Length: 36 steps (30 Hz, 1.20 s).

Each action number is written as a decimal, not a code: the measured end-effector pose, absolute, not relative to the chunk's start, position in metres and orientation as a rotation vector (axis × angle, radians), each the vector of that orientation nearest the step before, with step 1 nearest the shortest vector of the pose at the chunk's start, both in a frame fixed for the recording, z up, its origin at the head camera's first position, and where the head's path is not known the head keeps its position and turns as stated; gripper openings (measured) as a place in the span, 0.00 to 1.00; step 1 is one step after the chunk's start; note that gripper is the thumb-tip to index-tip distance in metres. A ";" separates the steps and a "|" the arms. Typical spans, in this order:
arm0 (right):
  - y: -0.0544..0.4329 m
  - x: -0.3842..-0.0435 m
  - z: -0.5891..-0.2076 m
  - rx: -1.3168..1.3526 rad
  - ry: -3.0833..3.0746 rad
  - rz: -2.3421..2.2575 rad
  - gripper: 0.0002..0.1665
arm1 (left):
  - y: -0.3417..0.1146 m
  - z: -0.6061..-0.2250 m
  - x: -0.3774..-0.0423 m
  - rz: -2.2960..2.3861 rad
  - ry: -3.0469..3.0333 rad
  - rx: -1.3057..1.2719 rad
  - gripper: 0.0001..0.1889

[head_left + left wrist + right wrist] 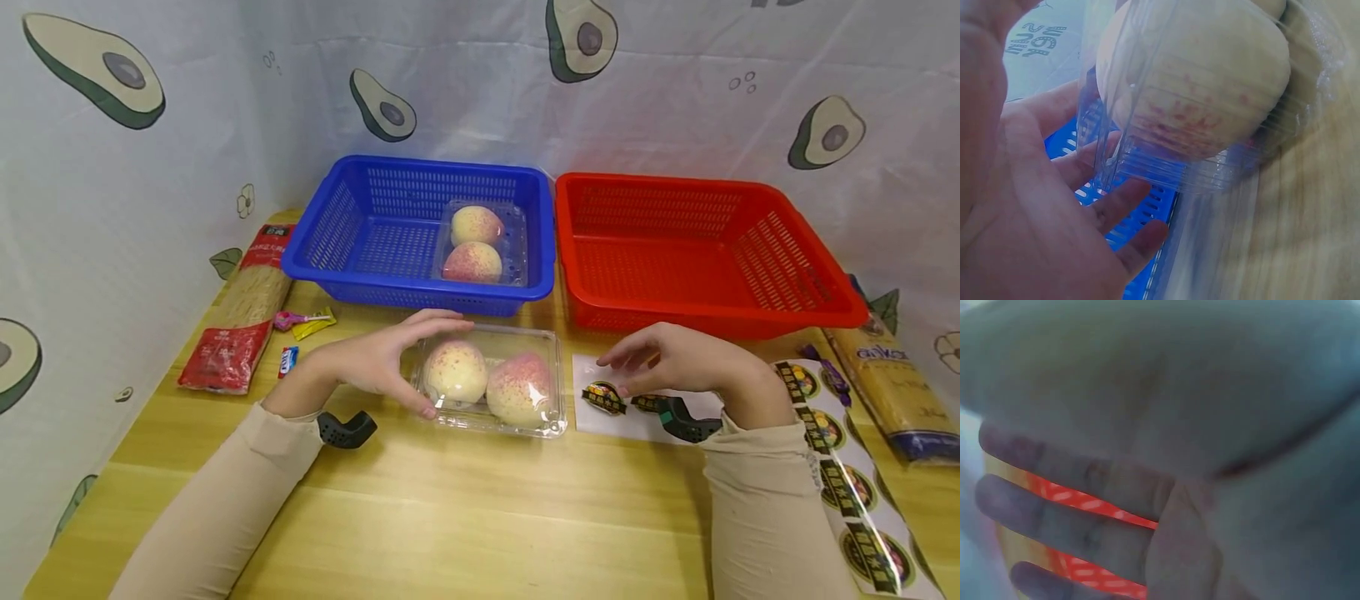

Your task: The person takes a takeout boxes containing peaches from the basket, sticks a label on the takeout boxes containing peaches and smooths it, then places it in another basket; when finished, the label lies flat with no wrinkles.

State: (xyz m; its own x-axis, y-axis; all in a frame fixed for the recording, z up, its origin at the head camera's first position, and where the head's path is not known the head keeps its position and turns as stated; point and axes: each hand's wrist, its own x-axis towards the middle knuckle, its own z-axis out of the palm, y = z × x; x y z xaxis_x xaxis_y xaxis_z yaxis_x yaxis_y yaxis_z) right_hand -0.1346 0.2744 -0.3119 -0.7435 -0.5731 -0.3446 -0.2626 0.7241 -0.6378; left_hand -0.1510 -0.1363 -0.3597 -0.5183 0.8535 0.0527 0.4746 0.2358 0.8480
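A clear plastic box (558,367) with two peaches, one pale (455,372) and one pinker (519,390), rests on the table. My left hand (378,354) spans the box's left end, thumb near its front corner and fingers along its far edge. In the left wrist view, spread fingers (1124,203) lie beside the clear wall, with a peach (1197,81) showing through. To the right of the box, my right hand (678,358) hovers over a white sticker sheet (588,421), fingers loosely bent and holding nothing. Dark labels (603,398) show on that sheet.
Behind the box, a blue basket (420,292) contains another clear box of peaches (477,242); a red basket (712,321) adjoins it. Noodle packs (243,308) and small candies (313,323) lie left. A long sticker strip (855,492) and a yellow pasta pack (896,383) lie right.
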 end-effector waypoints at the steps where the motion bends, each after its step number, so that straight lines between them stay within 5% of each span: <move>1: 0.275 -0.136 -0.315 -0.630 2.390 -0.766 0.23 | -0.136 -0.360 -0.151 1.204 2.090 1.213 0.55; 25: 0.260 -0.144 -0.338 -0.469 2.404 -0.676 0.06 | -0.138 -0.363 -0.154 1.203 2.091 1.187 0.56; 36: 0.264 -0.140 -0.329 -0.488 2.412 -0.708 0.06 | -0.137 -0.364 -0.154 1.204 2.091 1.188 0.56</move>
